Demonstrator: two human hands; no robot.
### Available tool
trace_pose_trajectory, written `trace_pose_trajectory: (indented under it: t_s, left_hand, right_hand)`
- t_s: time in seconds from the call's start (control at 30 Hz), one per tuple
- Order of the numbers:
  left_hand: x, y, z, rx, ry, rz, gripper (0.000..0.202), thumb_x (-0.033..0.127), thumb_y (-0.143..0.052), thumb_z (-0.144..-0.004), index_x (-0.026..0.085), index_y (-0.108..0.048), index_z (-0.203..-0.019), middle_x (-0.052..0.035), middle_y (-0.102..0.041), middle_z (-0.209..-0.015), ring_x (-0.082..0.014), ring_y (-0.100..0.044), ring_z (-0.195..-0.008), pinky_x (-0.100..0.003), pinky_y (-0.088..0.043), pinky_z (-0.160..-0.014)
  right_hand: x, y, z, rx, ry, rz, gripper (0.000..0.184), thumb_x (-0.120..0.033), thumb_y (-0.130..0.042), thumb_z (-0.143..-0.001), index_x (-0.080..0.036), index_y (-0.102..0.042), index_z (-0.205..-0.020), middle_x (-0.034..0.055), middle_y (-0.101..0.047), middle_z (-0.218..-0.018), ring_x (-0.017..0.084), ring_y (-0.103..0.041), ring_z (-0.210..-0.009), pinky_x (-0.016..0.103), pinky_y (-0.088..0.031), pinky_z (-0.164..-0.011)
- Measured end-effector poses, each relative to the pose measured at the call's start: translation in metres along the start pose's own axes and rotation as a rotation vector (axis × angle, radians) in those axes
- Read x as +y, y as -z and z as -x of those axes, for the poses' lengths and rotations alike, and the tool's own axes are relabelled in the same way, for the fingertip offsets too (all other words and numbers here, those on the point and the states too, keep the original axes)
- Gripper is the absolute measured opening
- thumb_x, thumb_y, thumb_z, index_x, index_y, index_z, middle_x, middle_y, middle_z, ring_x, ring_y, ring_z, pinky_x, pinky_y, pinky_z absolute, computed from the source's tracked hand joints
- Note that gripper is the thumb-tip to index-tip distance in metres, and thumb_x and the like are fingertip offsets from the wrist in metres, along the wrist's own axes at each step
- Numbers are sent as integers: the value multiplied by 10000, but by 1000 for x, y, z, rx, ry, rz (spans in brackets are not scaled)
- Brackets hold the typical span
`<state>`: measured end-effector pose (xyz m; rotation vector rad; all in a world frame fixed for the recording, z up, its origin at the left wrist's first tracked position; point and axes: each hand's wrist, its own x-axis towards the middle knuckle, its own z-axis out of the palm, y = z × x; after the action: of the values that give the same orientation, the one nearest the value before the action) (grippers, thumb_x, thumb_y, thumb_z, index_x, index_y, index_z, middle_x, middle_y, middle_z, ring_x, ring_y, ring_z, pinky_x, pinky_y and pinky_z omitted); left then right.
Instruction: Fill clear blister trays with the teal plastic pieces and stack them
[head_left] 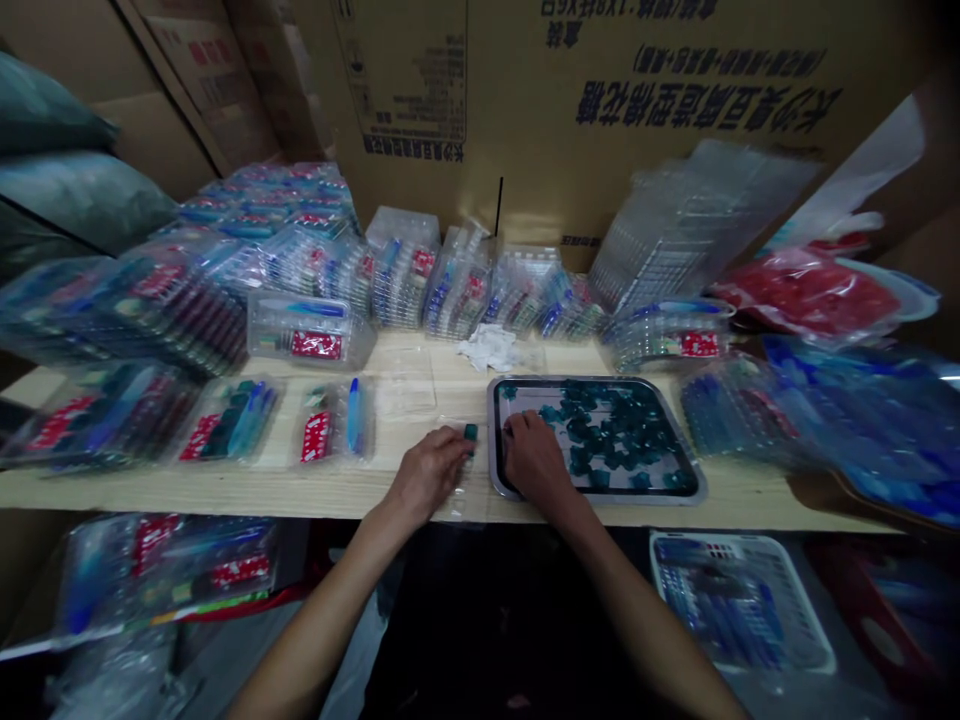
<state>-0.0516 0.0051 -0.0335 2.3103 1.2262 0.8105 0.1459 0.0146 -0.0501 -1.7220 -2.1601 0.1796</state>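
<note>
My left hand (435, 468) pinches a small dark green block (470, 433) between thumb and fingertips, just left of the tray. Under and beside it lies a clear plastic piece (466, 492), thin and hard to make out. My right hand (534, 455) reaches over the left part of the tray (491, 440), its fingers curled downward and closed; whatever they grip is hidden. Many loose dark green pieces (611, 430) are scattered over the tray's middle and right. A clear pack with a blue pen-like item (355, 415) and a red patterned packet (315, 437) lies to the left.
Stacks of filled clear packs (187, 295) crowd the table's left and back. Empty clear trays (682, 230) lean against a large cardboard box (510, 110). Crumpled white tissue (489, 347) lies behind the tray. Blue packets (870, 430) pile at right; a white basket (750, 600) sits below.
</note>
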Motion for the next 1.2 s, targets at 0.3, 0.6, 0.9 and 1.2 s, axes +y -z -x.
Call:
trace_pose_trajectory:
  t_s: [0.3,0.6,0.9,1.2]
  left_hand:
    - [-11,-14,-13,43,-80,17,230,148,-511,-911,208,-720,-986,-95,-707,-990,-190,-646,-934,-326,-522,-841]
    - [12,-6,-17,177,242,323,264,247,-573,-874,195,-683,-1108,-94,-685,-1040,-201,-648,-959,-335,-514,-864]
    - [40,-4,-29,165,763,1220,462,301,-889,-573,126,-719,-966,-45,-727,-820,-110,-647,-671,-223,-508,-677]
    - [31,18,-14,246,880,1344,318,203,-921,-489,129,-704,-710,-15,-709,-713,-90,-651,-658,-192,-528,-695]
  right_hand:
    - [6,0,1,95,-36,-255,194,-168,-423,-922,-169,-613,-961,109,-602,-944,224,-563,-907,341,-434,-832]
    - [10,-1,1,66,-80,-915,338,-180,-464,-863,-184,-542,-1191,64,-652,-960,180,-638,-866,309,-511,-749]
    - [-15,30,3,30,123,-856,265,-124,-486,-810,-195,-548,-1058,67,-611,-1010,172,-609,-894,311,-509,-810]
    - [-17,29,-2,-24,118,-1002,349,-139,-491,-834,-211,-562,-1167,73,-610,-1061,170,-635,-936,309,-529,-823]
